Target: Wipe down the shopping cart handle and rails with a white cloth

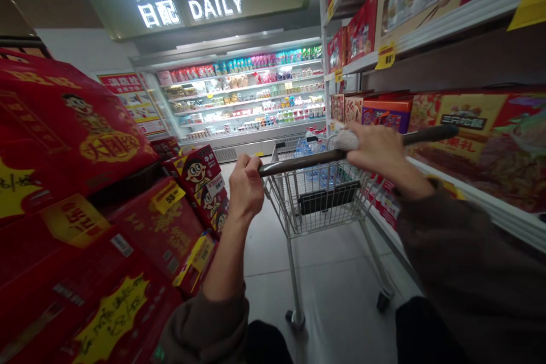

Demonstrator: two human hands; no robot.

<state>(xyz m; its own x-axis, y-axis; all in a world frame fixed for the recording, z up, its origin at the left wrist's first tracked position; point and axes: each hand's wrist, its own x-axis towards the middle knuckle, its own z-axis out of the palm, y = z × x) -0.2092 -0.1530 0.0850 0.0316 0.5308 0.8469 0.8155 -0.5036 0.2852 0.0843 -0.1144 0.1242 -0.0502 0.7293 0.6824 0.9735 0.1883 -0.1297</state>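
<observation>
A wire shopping cart (318, 213) stands in a shop aisle in front of me. Its dark handle bar (307, 161) runs across the middle of the view. My left hand (246, 185) is wrapped round the left end of the bar. My right hand (375, 151) grips the bar further right, with a crumpled white cloth or tissue (344, 140) pressed between fingers and bar. Bottled water (313, 173) lies in the cart basket.
Red gift boxes (85, 193) with yellow price tags are stacked close on the left. Shelves of boxed goods (464, 125) run along the right. A lit chiller cabinet (247, 96) stands at the aisle's far end. Grey floor tiles (336, 290) lie under the cart.
</observation>
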